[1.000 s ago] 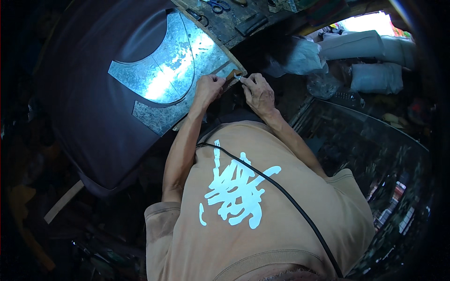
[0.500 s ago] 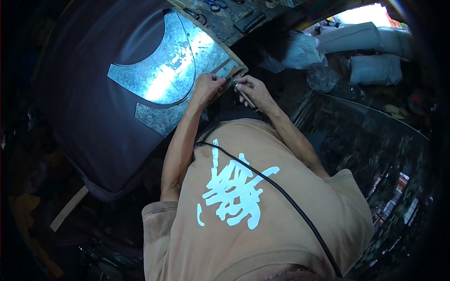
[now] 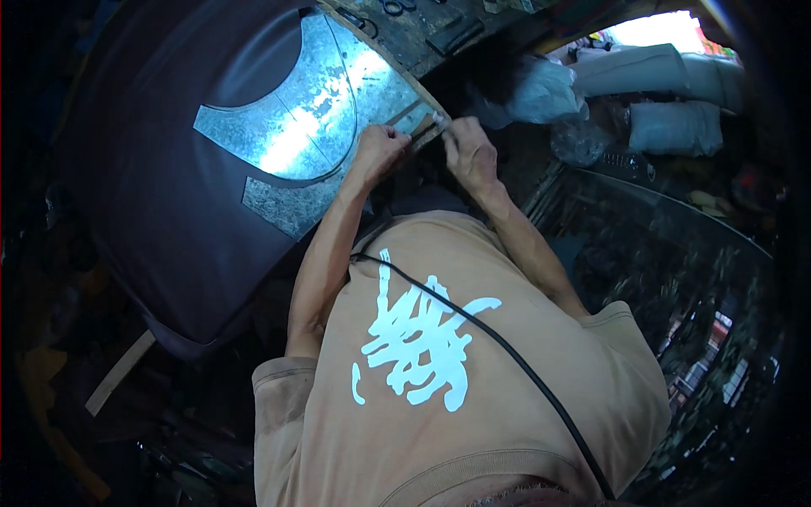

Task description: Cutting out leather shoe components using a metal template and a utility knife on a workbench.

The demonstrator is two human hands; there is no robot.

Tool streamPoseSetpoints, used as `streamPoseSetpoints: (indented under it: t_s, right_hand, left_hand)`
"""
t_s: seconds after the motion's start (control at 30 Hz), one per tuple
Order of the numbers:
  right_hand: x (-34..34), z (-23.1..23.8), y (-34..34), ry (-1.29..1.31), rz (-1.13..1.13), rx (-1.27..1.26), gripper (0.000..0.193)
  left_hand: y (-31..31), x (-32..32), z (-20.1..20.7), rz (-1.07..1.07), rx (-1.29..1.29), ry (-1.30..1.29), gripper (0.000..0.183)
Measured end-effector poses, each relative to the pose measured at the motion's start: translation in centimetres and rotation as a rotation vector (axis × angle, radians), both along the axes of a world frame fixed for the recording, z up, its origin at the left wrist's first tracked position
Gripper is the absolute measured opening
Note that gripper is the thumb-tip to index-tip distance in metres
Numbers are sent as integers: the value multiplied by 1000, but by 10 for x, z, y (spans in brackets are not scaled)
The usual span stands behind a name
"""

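Observation:
My left hand (image 3: 382,152) is closed, its fingertips pressed on one end of a narrow dark strip (image 3: 424,131) at the near right corner of the workbench. Just right of that corner, my right hand (image 3: 473,159) is curled with its knuckles up. A slim metal-handled tool showed in it a moment earlier; now the fingers mostly hide it, and a pale blur appears at their tips. Left of my hands lies a curved grey sheet-metal template (image 3: 317,106) with dark lines on it. A smaller grey piece (image 3: 283,207) sits below it, on dark brown leather-like sheeting (image 3: 177,220).
Blue-handled scissors (image 3: 395,7) and a dark flat block (image 3: 454,35) lie on the far part of the bench. Plastic-wrapped white rolls (image 3: 629,72) are piled at the far right, above a dark glass-like surface (image 3: 642,228). A black cable (image 3: 507,342) crosses my shirt.
My right hand has moved up and slightly right, turning so that its knuckles face up and the tool's handle no longer shows. My left hand has shifted slightly upward and stays at the corner.

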State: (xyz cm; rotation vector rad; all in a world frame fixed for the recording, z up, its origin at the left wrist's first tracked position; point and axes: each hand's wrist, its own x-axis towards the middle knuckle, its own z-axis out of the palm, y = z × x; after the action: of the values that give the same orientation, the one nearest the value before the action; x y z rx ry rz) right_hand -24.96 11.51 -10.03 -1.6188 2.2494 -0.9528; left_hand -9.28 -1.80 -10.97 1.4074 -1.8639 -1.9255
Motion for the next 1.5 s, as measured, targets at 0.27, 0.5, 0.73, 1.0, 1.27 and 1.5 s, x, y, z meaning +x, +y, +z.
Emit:
streamPoseSetpoints:
  t_s: [0.27,0.5,0.73,1.0,1.27,1.5]
  right_hand:
    - [-9,-8,-5,41,-22,-93,19]
    - [-9,1,-2,-928,-202,292,19]
    - [8,15,2,-548,-119,100,22]
    - [-38,21,17,-1238,-386,202,40]
    - [-89,27,27,-789,-407,234,36]
    - [-20,69,-86,-1178,-155,360,53]
  left_hand:
    - [1,-1,8,-5,99,-14,27]
    - [8,-1,5,47,98,23,24]
    - [5,0,-4,17,-92,6,28]
    - [64,-36,-1,-301,-104,231,28]
    - [61,-24,13,-409,-571,221,25]
    - [0,118,25,399,-1012,-267,37]
